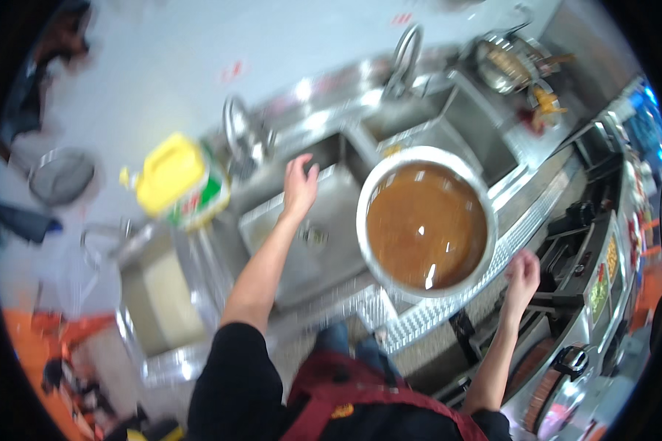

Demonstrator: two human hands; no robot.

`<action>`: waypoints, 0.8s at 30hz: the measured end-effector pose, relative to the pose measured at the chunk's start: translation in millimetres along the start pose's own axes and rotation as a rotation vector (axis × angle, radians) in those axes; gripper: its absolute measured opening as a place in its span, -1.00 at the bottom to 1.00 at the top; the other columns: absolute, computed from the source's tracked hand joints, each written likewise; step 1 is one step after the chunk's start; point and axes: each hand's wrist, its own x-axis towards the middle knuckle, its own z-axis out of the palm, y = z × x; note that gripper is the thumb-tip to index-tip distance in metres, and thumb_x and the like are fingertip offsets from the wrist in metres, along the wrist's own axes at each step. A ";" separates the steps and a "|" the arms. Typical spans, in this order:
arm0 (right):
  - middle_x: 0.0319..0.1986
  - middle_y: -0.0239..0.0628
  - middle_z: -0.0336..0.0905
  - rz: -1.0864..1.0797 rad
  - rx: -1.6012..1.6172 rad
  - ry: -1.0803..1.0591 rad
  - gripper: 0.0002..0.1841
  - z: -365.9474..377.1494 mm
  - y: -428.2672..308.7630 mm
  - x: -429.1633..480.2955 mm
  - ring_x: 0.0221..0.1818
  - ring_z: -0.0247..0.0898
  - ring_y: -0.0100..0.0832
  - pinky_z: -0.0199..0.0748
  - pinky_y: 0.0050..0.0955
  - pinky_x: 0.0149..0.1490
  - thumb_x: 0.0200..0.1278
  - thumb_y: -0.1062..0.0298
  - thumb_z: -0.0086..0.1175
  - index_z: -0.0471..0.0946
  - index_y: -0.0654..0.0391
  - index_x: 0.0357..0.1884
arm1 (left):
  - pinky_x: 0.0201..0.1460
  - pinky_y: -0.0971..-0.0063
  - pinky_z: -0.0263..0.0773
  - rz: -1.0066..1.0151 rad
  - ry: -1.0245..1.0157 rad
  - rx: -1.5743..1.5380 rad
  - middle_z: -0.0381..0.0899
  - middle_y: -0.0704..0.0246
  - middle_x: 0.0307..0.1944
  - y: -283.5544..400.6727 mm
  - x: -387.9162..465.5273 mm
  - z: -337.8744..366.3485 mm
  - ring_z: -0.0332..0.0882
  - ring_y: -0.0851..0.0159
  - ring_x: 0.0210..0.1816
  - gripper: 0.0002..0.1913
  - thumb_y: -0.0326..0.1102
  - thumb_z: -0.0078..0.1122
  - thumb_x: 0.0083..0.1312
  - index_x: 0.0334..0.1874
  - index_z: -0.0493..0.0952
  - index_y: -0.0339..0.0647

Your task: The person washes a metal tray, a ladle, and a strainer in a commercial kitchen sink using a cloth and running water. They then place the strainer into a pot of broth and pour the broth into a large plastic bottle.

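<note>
A wide metal pot [490, 220] of brown liquid stands before me, over the front edge between two sink basins. My left hand [300, 187] is raised over the left basin [314, 264], its fingers apart and nothing in them. A tray or board seems to lie in that basin; blur leaves its kind unclear. Just beyond the pot's lower right side is my right hand [523, 270], with its fingers curled; whether it holds anything small is hidden. A visible gap separates each hand from the pot.
A yellow jug [174, 173] stands left of the curved faucet [237, 129]; another faucet [405, 60] rises behind the right basin. Metal bowls [505, 63] sit at the back right. A third sink [171, 292] holds pale liquid. Food containers [601, 292] line the right-hand counter.
</note>
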 end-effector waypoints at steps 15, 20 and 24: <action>-0.13 -0.30 0.57 0.783 0.830 -0.787 -0.75 362.0 -78.9 -183.9 -0.17 0.52 -0.45 0.56 -0.40 -0.10 0.50 0.35 -0.10 0.50 0.22 0.06 | 0.16 0.14 0.47 0.246 -0.548 0.195 0.36 0.08 0.27 -134.1 33.9 -14.4 0.48 -0.10 0.15 -0.53 -0.39 0.12 0.18 0.19 0.40 -0.25; -0.29 -0.17 0.54 1.276 1.040 -0.590 -0.80 532.1 -20.8 -187.7 -0.24 0.54 -0.29 0.55 -0.38 -0.21 0.42 0.34 -0.06 0.52 0.22 -0.09 | 0.03 0.23 0.46 -0.714 -0.470 -0.462 0.48 0.19 0.04 -150.2 -100.8 -13.8 0.48 0.08 0.00 -0.66 -0.24 0.10 0.29 0.08 0.45 -0.17; -0.47 -0.27 0.58 0.434 0.179 -0.831 -0.70 542.1 -4.7 -188.8 -0.42 0.53 -0.34 0.50 -0.36 -0.34 0.40 0.14 0.01 0.59 0.17 -0.32 | -0.09 0.29 0.44 -0.743 -0.113 -0.681 0.50 0.27 -0.12 -137.7 -97.9 -3.5 0.46 0.18 -0.14 -0.70 -0.12 0.04 0.35 -0.03 0.48 -0.17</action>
